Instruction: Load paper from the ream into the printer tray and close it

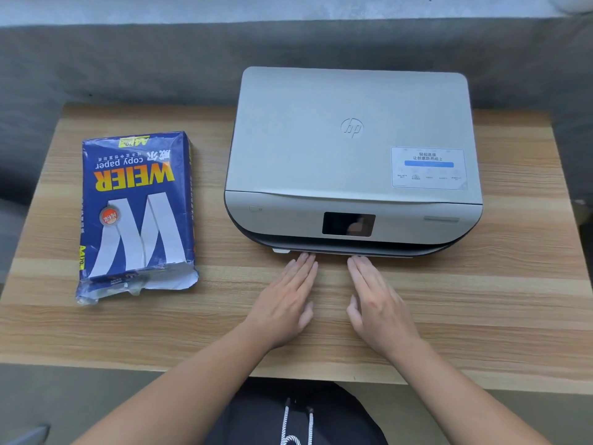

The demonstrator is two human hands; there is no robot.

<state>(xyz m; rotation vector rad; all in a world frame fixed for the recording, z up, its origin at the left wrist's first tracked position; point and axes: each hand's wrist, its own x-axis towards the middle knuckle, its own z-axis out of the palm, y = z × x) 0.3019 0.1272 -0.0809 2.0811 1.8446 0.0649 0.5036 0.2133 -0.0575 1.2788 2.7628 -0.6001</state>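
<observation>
I lay my left hand (284, 305) and right hand (378, 308) flat, fingers together, empty, fingertips at the printer tray (353, 252) edge, likely to push it; the ream (136, 216) waits left.

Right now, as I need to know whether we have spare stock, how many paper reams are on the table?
1: a blue wrapped ream of copy paper lies on the wooden table, left of the grey printer, its near end torn open. None elsewhere in view.
</observation>
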